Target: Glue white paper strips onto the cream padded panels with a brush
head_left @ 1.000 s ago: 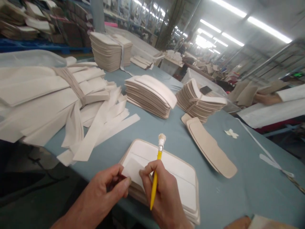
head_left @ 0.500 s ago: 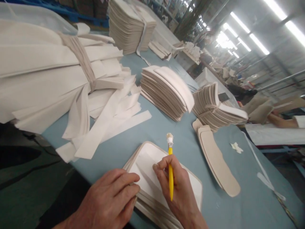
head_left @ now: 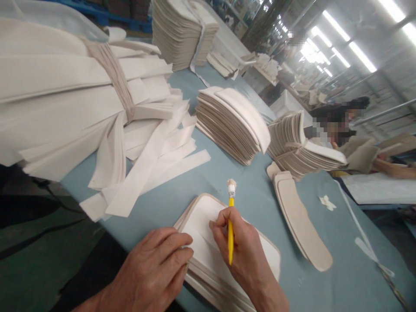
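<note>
My right hand [head_left: 242, 240] is closed round the yellow handle of a glue brush [head_left: 231, 234]. Its bristles point up and away, coated in something whitish. The fingertips are at the white face of the top panel [head_left: 203, 216], a rounded, beige-edged piece on a small stack. At the stack's left edge lies my left hand [head_left: 156, 264], fingers stretched over the edge and its thumb hidden. Right of the stack are two curved beige pieces [head_left: 302, 221], one overlapping the other.
A tied bundle of white strips [head_left: 81, 86] spreads over the left side. Behind stand a curved stack [head_left: 230, 125], a tied stack [head_left: 292, 143] and a tall strapped stack [head_left: 182, 34]. A white scrap [head_left: 326, 203] and a cord [head_left: 367, 249] lie right on the blue-green table [head_left: 247, 173].
The view has shifted slightly, moving most things a little to the right. The brush handle sits slightly higher. Another person has come into view in the right background.
</note>
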### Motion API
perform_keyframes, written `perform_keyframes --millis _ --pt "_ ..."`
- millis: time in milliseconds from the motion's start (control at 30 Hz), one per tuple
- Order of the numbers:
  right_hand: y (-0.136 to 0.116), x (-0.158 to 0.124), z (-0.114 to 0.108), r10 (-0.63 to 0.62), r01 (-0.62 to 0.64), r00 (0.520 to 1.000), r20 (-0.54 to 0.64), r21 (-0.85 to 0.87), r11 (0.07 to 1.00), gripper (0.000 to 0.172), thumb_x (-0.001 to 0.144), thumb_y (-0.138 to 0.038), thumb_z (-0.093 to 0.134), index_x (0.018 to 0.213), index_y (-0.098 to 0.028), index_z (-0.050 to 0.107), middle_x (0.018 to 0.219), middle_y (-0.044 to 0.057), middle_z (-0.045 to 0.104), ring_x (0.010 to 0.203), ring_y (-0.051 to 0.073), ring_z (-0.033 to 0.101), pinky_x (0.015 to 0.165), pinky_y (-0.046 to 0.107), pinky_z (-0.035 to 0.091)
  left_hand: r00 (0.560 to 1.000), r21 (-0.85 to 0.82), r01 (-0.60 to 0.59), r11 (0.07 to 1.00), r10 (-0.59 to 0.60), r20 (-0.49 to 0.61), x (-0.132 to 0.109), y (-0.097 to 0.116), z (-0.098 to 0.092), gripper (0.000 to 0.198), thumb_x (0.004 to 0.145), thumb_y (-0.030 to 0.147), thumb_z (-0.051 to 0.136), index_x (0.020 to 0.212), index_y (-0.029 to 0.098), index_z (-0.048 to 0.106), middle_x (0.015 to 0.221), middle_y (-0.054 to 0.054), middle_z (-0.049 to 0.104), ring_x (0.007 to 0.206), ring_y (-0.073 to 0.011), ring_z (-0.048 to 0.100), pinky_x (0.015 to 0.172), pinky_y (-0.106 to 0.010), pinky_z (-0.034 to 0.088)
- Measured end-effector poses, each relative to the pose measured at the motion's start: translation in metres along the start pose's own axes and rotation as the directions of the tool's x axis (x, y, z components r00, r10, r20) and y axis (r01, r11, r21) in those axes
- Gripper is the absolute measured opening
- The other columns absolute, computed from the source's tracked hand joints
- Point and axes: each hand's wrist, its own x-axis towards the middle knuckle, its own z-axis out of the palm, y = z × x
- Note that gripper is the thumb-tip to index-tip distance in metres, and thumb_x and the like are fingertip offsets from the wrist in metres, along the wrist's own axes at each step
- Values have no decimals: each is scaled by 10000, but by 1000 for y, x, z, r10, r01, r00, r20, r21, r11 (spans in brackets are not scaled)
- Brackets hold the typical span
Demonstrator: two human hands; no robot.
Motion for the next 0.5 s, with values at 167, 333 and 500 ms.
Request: perform_keyframes --millis 167,333,500 --pt "-2 2 -2 -16 16 1000 22 -7 1000 152 936 -258 536 834 -273 424 593 -119 391 489 105 373 503 205 306 1000 3 -12 1000 12 -7 1 0 0 255 1048 116 467 975 183 702 1002 -21 772 984 -120 675 988 -222 530" --pt "-4 6 -6 3 -2 999 45 -17 1000 175 933 -300 526 813 -279 402 586 -111 379 484 118 349 506 223 302 1000 7 -23 1000 23 -15 2 1 1 272 1061 123 448 968 173 699 996 -25 770 1007 -116 668 996 -212 519" --pt "-6 11 -8 70 -68 995 76 -26 997 174 930 -341 531 819 -277 413 611 -92 424 517 132 381 528 238 307 999 20 -51 998 51 11 3 0 -3 280 1043 88 452 978 185 707 974 -15 785 993 -112 701 972 -219 559"
